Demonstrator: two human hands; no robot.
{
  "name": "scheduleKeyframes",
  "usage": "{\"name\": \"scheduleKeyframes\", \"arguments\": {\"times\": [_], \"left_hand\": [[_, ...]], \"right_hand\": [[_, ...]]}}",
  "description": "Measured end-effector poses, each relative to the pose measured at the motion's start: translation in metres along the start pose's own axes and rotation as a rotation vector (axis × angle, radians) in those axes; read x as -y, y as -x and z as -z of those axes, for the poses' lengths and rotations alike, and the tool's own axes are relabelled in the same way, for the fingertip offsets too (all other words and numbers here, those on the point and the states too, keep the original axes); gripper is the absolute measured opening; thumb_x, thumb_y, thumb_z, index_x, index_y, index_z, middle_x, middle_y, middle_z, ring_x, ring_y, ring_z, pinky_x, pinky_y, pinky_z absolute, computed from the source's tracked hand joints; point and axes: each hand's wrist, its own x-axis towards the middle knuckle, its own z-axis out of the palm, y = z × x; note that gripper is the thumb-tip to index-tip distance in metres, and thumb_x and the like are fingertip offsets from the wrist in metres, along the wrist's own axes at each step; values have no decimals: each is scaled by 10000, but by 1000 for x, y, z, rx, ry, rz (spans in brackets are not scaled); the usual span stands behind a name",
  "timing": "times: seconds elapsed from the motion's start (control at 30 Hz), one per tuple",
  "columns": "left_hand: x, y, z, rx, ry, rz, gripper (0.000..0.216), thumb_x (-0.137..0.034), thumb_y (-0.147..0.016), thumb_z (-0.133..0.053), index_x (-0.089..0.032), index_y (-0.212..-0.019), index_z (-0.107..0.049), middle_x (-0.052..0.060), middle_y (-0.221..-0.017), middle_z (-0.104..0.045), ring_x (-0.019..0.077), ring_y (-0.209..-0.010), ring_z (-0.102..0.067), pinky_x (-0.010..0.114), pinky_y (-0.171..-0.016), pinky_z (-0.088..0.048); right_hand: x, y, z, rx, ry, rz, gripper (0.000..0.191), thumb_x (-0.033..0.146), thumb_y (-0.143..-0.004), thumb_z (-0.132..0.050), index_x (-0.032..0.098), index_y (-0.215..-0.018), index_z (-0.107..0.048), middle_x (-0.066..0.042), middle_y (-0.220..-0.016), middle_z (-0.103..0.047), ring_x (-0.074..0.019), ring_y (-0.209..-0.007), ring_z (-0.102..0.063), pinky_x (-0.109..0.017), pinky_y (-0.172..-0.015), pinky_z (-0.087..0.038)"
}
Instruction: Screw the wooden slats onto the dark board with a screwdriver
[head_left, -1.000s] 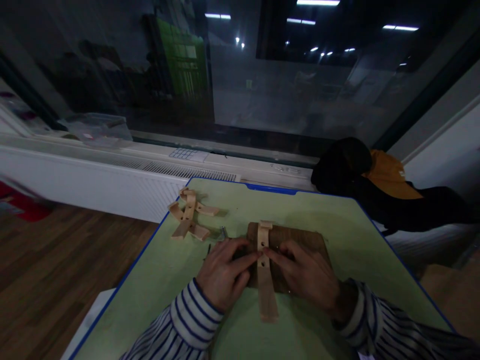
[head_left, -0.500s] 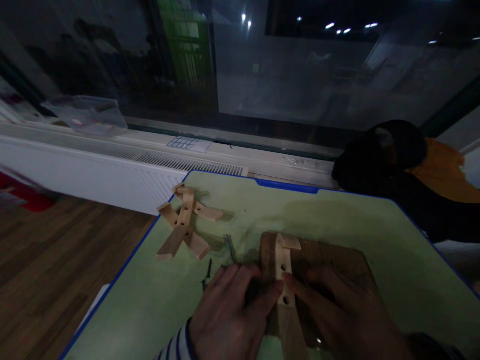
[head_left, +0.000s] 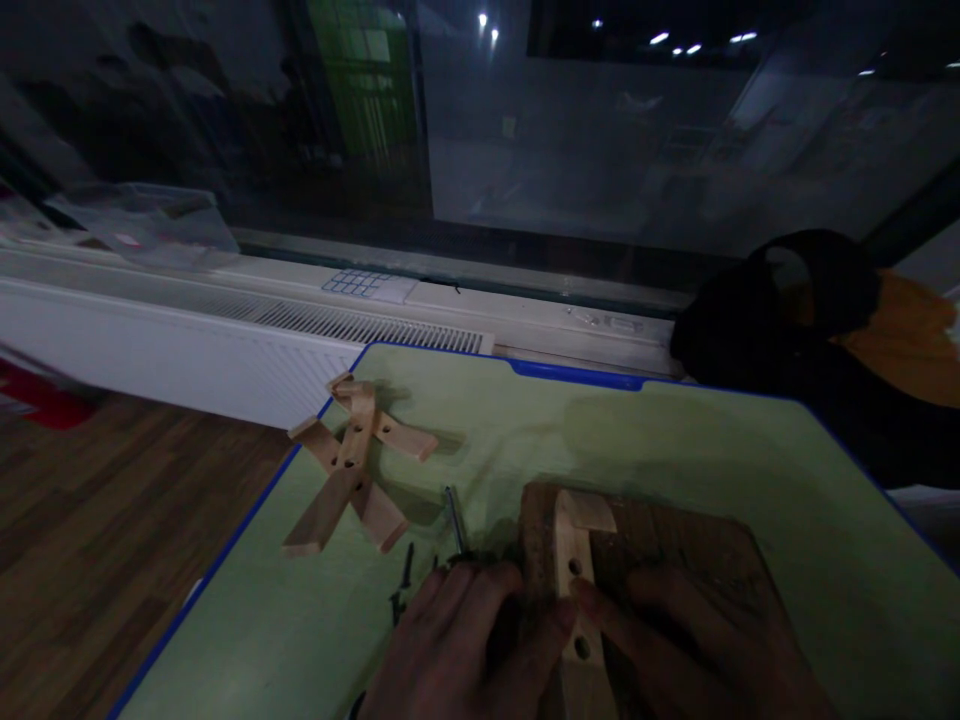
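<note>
A pale wooden strip (head_left: 574,590) with two holes lies lengthwise on a dark wooden board (head_left: 675,545) on the green table top (head_left: 525,430). My left hand (head_left: 465,650) rests on the strip's left side, thumb and fingers pinched against it. From the right, my right hand (head_left: 697,650) presses fingertips to the same strip. A short block caps the strip's far end. Both hands are partly cut off by the lower frame edge.
A cross of pale wooden strips (head_left: 349,465) lies at the table's left edge. Dark screws (head_left: 405,575) and a metal pin (head_left: 454,520) lie beside my left hand. A dark bag with orange cloth (head_left: 810,320) sits at right. A white radiator (head_left: 187,345) runs below the window.
The view has closed in and dropped, so my hands and the strip sit lower in frame and my striped sleeves have gone out of view. Both hands keep their hold on the strip.
</note>
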Motion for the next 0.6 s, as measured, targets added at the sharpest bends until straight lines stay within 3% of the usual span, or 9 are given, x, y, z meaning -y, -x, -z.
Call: {"name": "scheduleKeyframes", "arguments": {"times": [0.17,0.3,0.47,0.6], "left_hand": [[-9,-9,7,-70,-67,-45,353,-182,-892,-395,-294,-1150,-610,68,-904,-605,199,-749,-579,340,-593,-555],[-11,-8,6,-60,-62,-57,439,-99,-832,-414,-266,-1208,-568,96,-936,-550,231,-792,-547,423,-616,-549],[-8,-4,-1,-50,7,-43,505,-56,-814,-416,-277,-1256,-519,85,-955,-493,218,-811,-500,428,-657,-525],[-6,-2,-4,-33,19,-52,484,-56,-813,-414,-272,-1227,-541,81,-974,-475,222,-843,-479,446,-695,-504]], "right_hand": [[2,10,-4,82,-7,-62,398,257,-957,-216,249,-1066,-598,-37,-737,-621,-131,-582,-625,-239,-472,-524],[0,16,-5,148,-94,-51,355,199,-921,-314,220,-1182,-554,-65,-818,-598,-150,-649,-606,-289,-546,-542],[-4,17,-6,207,-160,-71,387,139,-870,-381,243,-1206,-541,-69,-894,-593,-163,-716,-606,-322,-588,-545],[-7,17,3,162,-272,-180,391,131,-883,-399,227,-1250,-494,-67,-1011,-617,-149,-853,-628,-303,-722,-556]]}}
